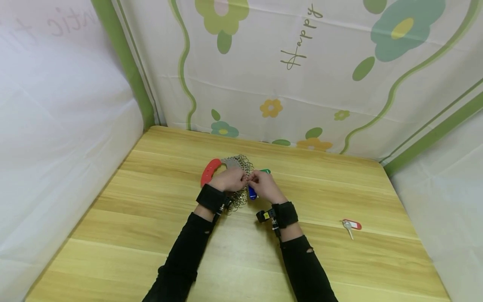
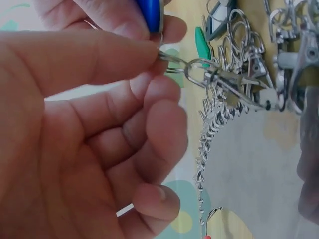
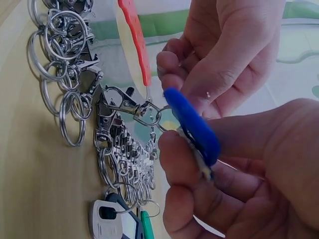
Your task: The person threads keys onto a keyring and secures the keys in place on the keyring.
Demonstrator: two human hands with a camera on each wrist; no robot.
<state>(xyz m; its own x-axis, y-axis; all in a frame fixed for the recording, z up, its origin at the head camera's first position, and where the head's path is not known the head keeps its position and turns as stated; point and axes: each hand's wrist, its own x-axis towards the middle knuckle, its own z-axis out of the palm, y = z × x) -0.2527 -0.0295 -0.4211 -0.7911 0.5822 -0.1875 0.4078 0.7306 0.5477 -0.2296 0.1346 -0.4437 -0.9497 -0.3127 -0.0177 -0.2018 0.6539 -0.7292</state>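
A metal plate (image 1: pixel 229 162) with a red handle (image 1: pixel 209 171) lies on the table, its curved edge lined with many clips and rings. My left hand (image 1: pixel 232 179) is over its edge. In the left wrist view, the thumb and index finger of that hand pinch a split ring (image 2: pixel 172 59), which is linked with the ring of one clip (image 2: pixel 239 84). My right hand (image 1: pixel 264 184), close against the left, pinches a blue key tag (image 3: pixel 194 124) between thumb and fingers. Part of a key shows under the tag; the rest is hidden by the fingers.
A green tag (image 1: pixel 266 171) and a black tag (image 3: pixel 130 219) with a silver key (image 3: pixel 105 221) are by the plate's right edge. Farther right on the wooden table (image 1: pixel 151 218) lies a key with a red tag (image 1: pixel 352 224). Printed fabric (image 1: pixel 241 84) hangs behind.
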